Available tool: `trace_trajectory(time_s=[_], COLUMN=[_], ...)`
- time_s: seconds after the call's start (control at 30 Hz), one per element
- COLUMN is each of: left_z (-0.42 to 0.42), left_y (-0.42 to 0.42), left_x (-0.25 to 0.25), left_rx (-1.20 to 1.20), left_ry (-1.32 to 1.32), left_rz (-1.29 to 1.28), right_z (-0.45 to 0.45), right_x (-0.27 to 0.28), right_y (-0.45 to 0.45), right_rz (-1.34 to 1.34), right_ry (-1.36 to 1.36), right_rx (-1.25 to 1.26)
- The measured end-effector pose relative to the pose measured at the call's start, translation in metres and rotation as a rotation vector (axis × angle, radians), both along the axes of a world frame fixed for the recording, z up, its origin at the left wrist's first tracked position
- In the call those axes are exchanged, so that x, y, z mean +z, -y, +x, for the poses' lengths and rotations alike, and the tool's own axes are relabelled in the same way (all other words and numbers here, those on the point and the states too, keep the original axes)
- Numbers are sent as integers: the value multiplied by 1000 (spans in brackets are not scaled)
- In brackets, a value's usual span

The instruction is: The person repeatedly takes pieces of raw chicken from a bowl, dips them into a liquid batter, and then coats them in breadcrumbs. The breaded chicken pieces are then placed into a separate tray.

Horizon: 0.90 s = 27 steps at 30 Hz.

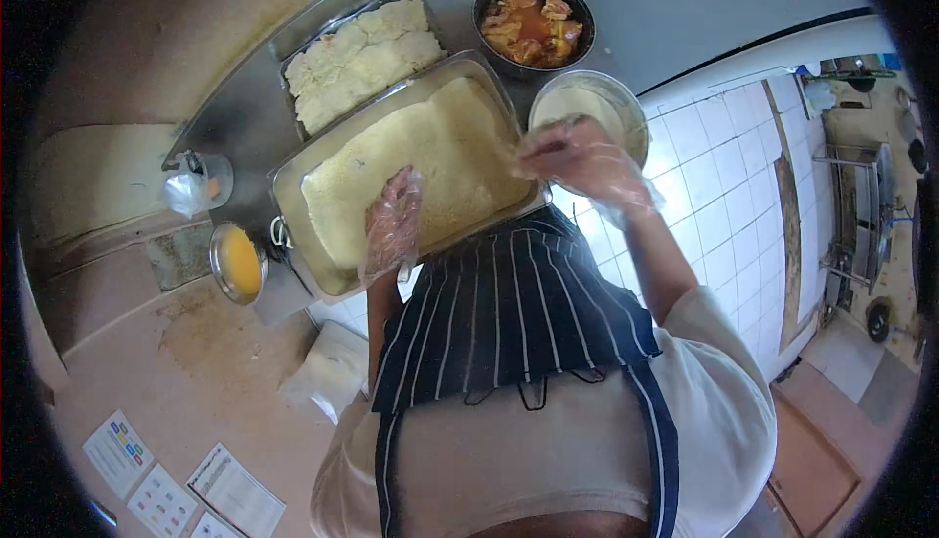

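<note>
A large rectangular metal pan (290, 244) lies before me, with a layer of pale breadcrumbs or flour (411, 149) in it. My left hand (394, 226), in a clear plastic glove, is over the pan's near left part; whether it touches the layer I cannot tell. My right hand (579, 160), gloved alike, is between the pan's right rim and a round metal bowl (634, 109) of pale powder; its fingers are bunched, and their contents are hidden. Behind the pan, a tray holds flattened, pale coated pieces (359, 54).
A dark round pan (480, 24) with raw meat in reddish liquid stands at the back. On the left are a metal bowl (218, 263) of orange-yellow liquid and a clear plastic container (220, 171) with a plastic bag. A pale refrigerator or cabinet surface (704, 2) bounds the right back.
</note>
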State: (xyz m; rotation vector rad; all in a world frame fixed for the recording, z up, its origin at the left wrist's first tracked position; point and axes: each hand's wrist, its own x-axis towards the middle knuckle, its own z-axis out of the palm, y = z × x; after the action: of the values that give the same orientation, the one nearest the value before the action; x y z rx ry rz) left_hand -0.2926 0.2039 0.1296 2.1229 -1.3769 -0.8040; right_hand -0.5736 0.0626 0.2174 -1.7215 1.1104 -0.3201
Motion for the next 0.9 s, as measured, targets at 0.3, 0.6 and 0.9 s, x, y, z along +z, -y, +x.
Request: trace_trajectory(time_s=[0.3,0.6,0.9], left_z=[24,-11,-48], left_y=[-5,29,44], left_x=[-36,-246,-328], left_rx=[72,-700,-477], left_ry=[-134,-122,-401], left_rz=[121,232,-88], right_z=[45,-15,-42], right_x=[-189,-75,-48], right_y=[47,18,-12], right_rz=[-672,-319,-111], right_ry=[-231,-213,-57], right_rx=[104,-116,-255])
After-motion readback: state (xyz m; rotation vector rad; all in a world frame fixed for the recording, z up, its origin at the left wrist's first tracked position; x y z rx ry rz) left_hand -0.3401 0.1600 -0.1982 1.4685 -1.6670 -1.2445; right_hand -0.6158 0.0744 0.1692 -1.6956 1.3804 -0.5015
